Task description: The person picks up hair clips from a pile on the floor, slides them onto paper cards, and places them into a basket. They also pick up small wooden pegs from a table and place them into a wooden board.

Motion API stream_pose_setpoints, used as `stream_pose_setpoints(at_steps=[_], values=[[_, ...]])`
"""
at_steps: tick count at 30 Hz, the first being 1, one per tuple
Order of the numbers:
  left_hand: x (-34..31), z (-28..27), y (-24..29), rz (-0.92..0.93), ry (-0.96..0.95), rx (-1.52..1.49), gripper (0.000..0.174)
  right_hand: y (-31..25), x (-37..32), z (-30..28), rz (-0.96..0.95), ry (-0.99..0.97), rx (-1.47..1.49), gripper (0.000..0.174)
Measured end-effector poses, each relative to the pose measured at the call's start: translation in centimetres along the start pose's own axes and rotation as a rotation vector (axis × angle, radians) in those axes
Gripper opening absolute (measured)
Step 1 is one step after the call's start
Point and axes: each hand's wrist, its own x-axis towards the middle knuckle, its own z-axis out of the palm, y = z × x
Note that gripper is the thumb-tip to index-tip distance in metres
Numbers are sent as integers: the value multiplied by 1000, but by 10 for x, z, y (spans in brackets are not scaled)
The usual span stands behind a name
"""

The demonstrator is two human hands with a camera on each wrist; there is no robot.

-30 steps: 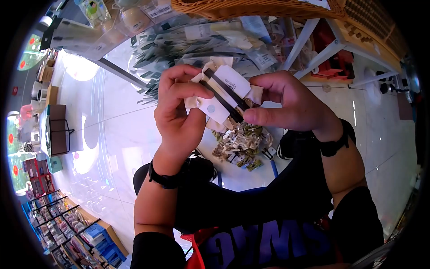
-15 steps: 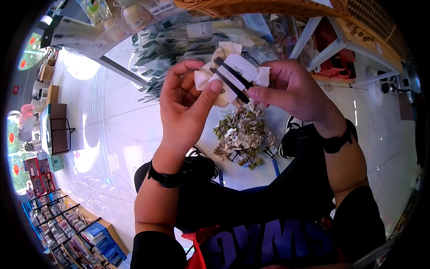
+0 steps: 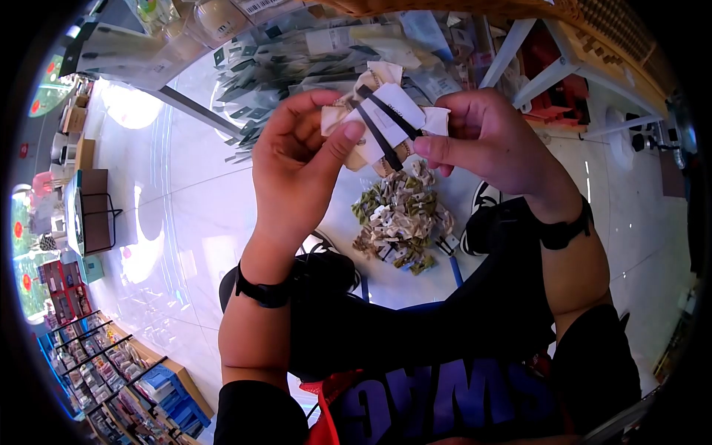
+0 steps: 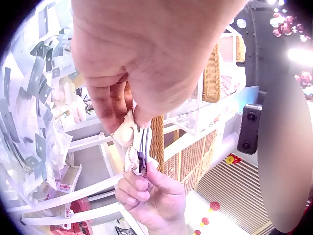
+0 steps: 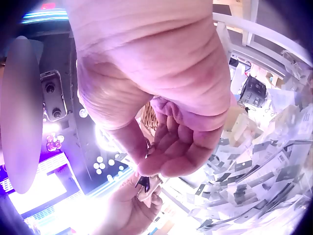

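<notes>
In the head view my left hand (image 3: 289,159) and right hand (image 3: 493,141) hold a cream bow hair clip (image 3: 379,73) between them, above the floor. Its back faces me, with two long black metal prongs (image 3: 377,137) lying across white card tags (image 3: 400,104). My left thumb presses on its left side, while my right thumb and fingers pinch its right end by the prongs. The left wrist view shows the cream fabric (image 4: 126,133) between both sets of fingertips. Below lies a pile of olive and beige bows (image 3: 400,222) with small tags.
Many clear plastic packets (image 3: 259,81) with dark tabs lie beyond the hands. A white-legged stand (image 3: 512,55) with wicker baskets (image 3: 630,44) is at upper right. A shelf edge (image 3: 200,111) stands at upper left, and a rack of small goods (image 3: 104,371) at lower left.
Both hands have risen away from my body with the bow hair clip, which has turned slightly. My left forefinger has left its front, and the left thumb presses there instead.
</notes>
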Motion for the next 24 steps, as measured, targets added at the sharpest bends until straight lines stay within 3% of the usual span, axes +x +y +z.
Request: stream_pose_setpoints(at_steps=[14,19,23,24], values=[[-1,2,1,-24,14,-34,42,8,5,-3,12,-9,22,23],[-1,-1,-1,-160,-29,-221,45,13,8,-2,-76,-14,146,29],[-1,1,-11,-138,-15,-86,44,14,9,-2,-91,-31,155,40],[-1,1,-11,-145,-2,-116,43,12,6,4,-114,42,200,41]])
